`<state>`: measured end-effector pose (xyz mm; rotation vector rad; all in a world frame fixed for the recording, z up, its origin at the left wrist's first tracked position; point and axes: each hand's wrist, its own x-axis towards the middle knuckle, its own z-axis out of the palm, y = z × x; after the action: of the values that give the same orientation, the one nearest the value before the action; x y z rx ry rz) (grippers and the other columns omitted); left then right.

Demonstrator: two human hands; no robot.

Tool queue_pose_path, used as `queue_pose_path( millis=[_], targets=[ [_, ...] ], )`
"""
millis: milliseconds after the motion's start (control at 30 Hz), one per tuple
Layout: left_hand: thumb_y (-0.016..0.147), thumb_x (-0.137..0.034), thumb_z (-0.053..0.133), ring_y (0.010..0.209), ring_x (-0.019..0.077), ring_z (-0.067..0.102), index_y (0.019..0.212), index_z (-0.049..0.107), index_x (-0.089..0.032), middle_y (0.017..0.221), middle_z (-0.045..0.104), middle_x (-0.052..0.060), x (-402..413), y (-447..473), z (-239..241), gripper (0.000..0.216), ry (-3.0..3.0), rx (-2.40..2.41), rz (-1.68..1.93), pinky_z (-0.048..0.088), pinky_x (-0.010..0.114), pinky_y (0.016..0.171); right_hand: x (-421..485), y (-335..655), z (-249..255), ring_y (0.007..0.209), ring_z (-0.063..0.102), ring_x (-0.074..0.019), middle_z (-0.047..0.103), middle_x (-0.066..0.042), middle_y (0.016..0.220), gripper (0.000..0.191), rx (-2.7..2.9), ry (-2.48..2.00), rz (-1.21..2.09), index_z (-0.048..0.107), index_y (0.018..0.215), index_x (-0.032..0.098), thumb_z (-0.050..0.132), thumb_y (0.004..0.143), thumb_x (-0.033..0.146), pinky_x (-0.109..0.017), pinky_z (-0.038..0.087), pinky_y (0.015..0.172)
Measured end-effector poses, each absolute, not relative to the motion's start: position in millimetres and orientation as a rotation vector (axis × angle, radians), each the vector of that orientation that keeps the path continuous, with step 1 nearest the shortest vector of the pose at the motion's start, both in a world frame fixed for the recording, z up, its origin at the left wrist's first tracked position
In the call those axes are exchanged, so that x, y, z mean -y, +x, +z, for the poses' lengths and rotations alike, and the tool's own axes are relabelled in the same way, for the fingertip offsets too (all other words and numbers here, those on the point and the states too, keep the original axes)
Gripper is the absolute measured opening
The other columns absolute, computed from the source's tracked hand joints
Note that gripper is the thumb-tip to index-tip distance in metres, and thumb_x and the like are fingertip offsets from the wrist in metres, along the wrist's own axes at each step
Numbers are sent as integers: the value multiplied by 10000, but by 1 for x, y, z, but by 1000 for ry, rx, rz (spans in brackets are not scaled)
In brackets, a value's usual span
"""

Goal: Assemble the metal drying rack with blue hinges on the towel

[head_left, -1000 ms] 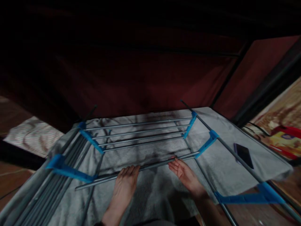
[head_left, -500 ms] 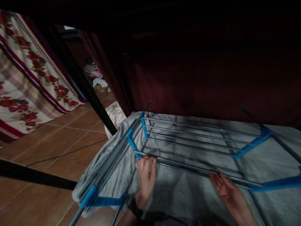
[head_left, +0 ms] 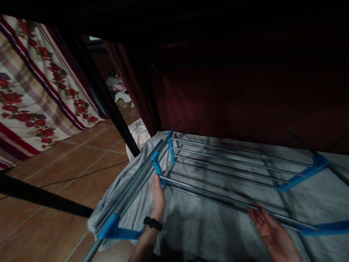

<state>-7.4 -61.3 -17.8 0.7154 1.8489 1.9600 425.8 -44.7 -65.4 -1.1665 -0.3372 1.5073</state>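
A: How does the right hand [head_left: 268, 227] stand?
B: Palm turned up, fingers loosely curled, tips against the rod [head_left: 207, 191] but not wrapped round it.
A: And the left hand [head_left: 158, 194]?
B: Up at the rod's far left end, by the left bracket [head_left: 156, 163]. Most of its fingers are hidden, so I can't tell whether it grips rod, bracket or both.
A: Which hand is nearer the rod, then?
B: Neither; both meet it. What counts is the slant: its long axis crosses left to right, right end closer to the body. It runs on past the right hand to lie over the right bracket [head_left: 327, 228]. Whether it's seated there, I can't make out.
A: Beneath and beyond?
B: A grey blanket [head_left: 196, 222] underneath, four bars parallel-ish past the rod, then a dark red curtain [head_left: 231, 94].
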Motion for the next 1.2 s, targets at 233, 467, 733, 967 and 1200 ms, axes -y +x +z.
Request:
queue_pose_path(
  millis=[233,467,733,967,1200],
  targets=[
    [766,-883,698,1030,279,710,1004,779,-217,998,777,76,50,-15,-23,711,535,-1577,2016,539,425,997,46,427,-64,1007,809,-217,838,-50,1078,346,318,-1161,1521,854,1016,251,982,726,391,-374,649,1082],
    [703,-908,741,828,238,690,801,713,-230,779,725,26,38,-17,-21,686,472,-1437,2061,548,395,904,47,425,-63,1009,814,-220,839,-42,1084,376,302,-1176,1532,851,1011,259,997,692,396,-375,653,1076],
    [808,-1041,491,510,166,480,599,594,-244,524,548,18,30,-24,-3,830,621,-1551,1953,427,326,549,50,428,-66,1070,808,-260,827,-66,1151,415,286,-1239,1518,853,1007,257,999,653,419,-408,656,1085],
    [812,-1065,410,495,162,417,522,535,-272,489,460,5,19,-15,-4,853,568,-1652,2048,387,337,526,50,427,-69,1070,813,-264,825,-61,1140,399,364,-1259,1485,828,1022,277,977,695,449,-428,660,1088],
    [837,-1047,382,497,168,426,512,537,-281,490,458,8,18,-11,-4,847,616,-1711,2096,398,351,568,48,417,-67,1078,806,-220,831,-26,1136,345,333,-1199,1528,828,1043,299,941,748,438,-361,662,1063]
  ],
)
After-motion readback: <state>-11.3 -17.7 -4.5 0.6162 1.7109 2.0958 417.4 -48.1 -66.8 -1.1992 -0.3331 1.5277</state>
